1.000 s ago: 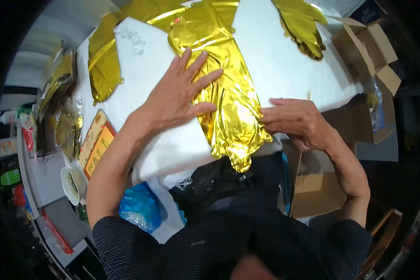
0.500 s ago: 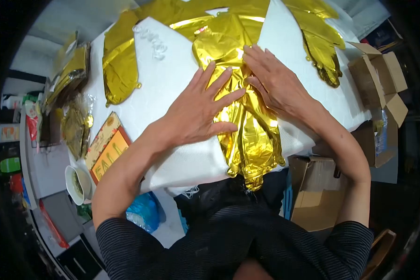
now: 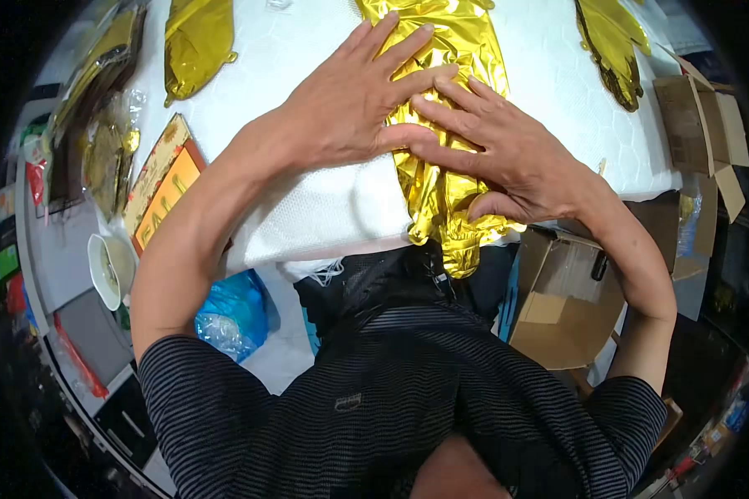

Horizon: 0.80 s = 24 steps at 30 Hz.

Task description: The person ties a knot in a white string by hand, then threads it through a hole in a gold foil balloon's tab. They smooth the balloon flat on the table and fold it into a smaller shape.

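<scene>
A crumpled gold foil balloon (image 3: 433, 179) lies flat on the padded white table cover (image 3: 324, 208), its near end hanging over the edge toward my lap. My left hand (image 3: 362, 91) rests on the foil's left side with fingers spread. Just right of it, my right hand (image 3: 499, 150) lies on the foil, fingers stretched out and apart, its fingertips close to the left hand's fingers. Parts of the foil under both hands are hidden. Another gold foil piece (image 3: 198, 46) lies at the upper left, and a further gold foil piece (image 3: 612, 50) at the upper right.
Bagged gold foil packs (image 3: 104, 158) and a orange-yellow printed package (image 3: 166, 187) are at the left, with a white bowl (image 3: 111, 270) below. A blue plastic bag (image 3: 229, 316) sits under the table edge. Open cardboard boxes (image 3: 566, 308) (image 3: 699, 125) stand at the right.
The view has tilted down, so the table items appear higher. My right hand has moved down the foil toward the near edge, with its fingers more spread. My left hand stays on the foil.
</scene>
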{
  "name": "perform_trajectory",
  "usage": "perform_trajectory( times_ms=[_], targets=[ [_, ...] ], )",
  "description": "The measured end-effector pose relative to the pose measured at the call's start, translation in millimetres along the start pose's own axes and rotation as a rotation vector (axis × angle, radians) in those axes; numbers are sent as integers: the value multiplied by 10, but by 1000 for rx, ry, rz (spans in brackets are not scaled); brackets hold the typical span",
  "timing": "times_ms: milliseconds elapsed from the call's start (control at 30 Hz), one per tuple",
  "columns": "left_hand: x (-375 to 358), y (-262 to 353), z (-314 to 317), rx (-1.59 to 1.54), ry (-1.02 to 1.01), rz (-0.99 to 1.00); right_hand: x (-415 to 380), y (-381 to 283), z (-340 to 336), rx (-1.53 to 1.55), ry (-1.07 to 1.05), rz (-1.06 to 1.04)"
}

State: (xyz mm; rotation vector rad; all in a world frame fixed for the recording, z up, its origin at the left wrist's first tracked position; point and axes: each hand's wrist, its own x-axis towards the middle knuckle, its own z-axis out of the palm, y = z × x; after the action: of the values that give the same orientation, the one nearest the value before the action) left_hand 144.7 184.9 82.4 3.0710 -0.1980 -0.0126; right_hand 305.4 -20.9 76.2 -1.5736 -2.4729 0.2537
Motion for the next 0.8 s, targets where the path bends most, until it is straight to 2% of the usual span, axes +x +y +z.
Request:
perform_trajectory(
  times_ms=[67, 133, 233, 467, 533, 633, 800],
  targets=[
    [-6, 29, 1, -43, -167, -30, -6, -25, -8, 16, -46, -9],
    [-70, 30, 246, 2, 258, 4, -5, -18, -3, 5, -36, -26],
    [-46, -53, 277, 17, 194, 40, 0, -115, -61, -25, -50, -16],
    [-54, -9, 229, 30, 237, 16, -1, -393, 25, -56, 7, 104],
    [-4, -55, 97, -85, -46, 17, -12, -445, 68, -50, 17, 148],
    [15, -11, 13, -84, -97, -11, -20, -470, 134, -79, 37, 150],
    [-9, 20, 42, -82, -135, -37, -98, -556, 96, -72, -55, 144]
  ],
)
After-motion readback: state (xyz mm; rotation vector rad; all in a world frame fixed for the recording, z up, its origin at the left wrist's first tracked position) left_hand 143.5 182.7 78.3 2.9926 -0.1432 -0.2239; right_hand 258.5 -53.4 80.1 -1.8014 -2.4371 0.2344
